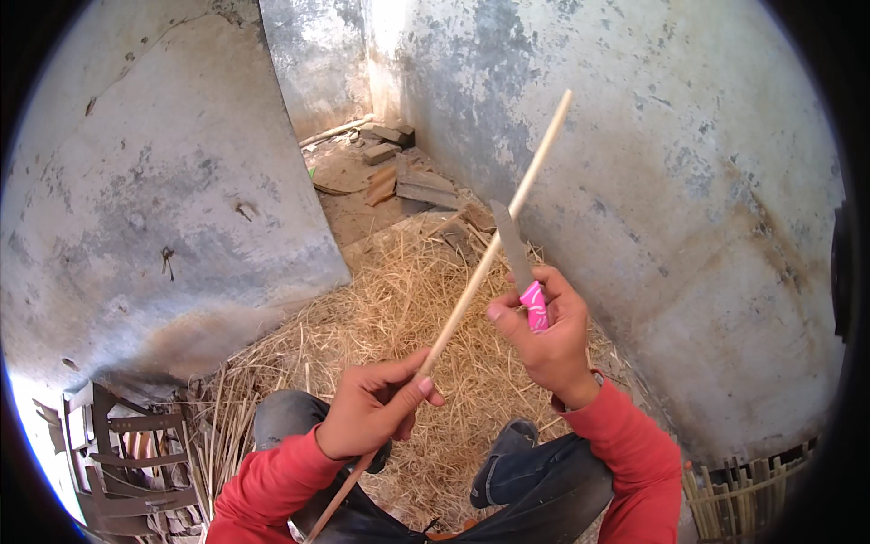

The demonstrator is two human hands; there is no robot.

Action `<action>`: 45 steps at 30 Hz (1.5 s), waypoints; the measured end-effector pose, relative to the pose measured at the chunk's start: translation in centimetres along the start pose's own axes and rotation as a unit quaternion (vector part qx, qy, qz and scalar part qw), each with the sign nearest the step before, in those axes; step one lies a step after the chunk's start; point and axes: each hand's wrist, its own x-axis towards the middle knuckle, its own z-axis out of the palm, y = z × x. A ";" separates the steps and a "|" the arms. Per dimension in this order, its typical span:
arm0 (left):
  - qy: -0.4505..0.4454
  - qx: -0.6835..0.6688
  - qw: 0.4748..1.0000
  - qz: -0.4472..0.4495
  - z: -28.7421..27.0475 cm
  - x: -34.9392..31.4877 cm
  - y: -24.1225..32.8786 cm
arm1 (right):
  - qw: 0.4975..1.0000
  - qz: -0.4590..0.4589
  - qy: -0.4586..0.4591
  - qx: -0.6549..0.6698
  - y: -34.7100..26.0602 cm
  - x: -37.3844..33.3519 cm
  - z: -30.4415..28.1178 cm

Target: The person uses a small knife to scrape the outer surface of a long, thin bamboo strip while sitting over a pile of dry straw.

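My left hand point(376, 403) is closed around a long, pale wooden stick point(471, 288), its thumb and fingers pinching it below the middle. The stick slants from between my legs up to the far right. In my right hand point(548, 340) is a knife point(515, 247) with a bright pink, white-streaked handle, gripped in curled fingers. Its blade points up and away and crosses the stick above the left hand. Whether the blade's edge presses on the wood, I cannot tell.
Straw and shavings point(390, 313) cover the ground around my legs. A grey plastered wall point(671, 227) rises at the right, another point(163, 218) at the left. Bricks and boards point(421, 186) lie in the far corner. A broken chair point(136, 453) and a slatted bundle point(743, 494) flank me.
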 end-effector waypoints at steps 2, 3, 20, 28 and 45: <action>-0.021 0.006 1.000 0.001 0.3 0.0 -0.3 | 1.000 0.006 -0.010 0.014 0.0 -0.4 0.7; -0.030 0.014 0.999 -0.001 0.5 0.1 -0.3 | 0.999 0.003 -0.015 0.039 0.3 -0.6 1.0; -0.040 0.014 0.999 -0.021 0.5 -0.1 -0.3 | 0.997 -0.065 -0.026 0.016 0.2 -0.8 1.1; -0.059 0.017 0.997 0.036 0.6 0.0 -0.5 | 0.977 -0.125 0.094 -0.141 -0.1 1.3 -1.6; -0.012 -0.096 0.994 -0.059 0.6 0.4 0.8 | 0.970 -0.178 -0.120 -0.118 -0.4 -2.9 3.8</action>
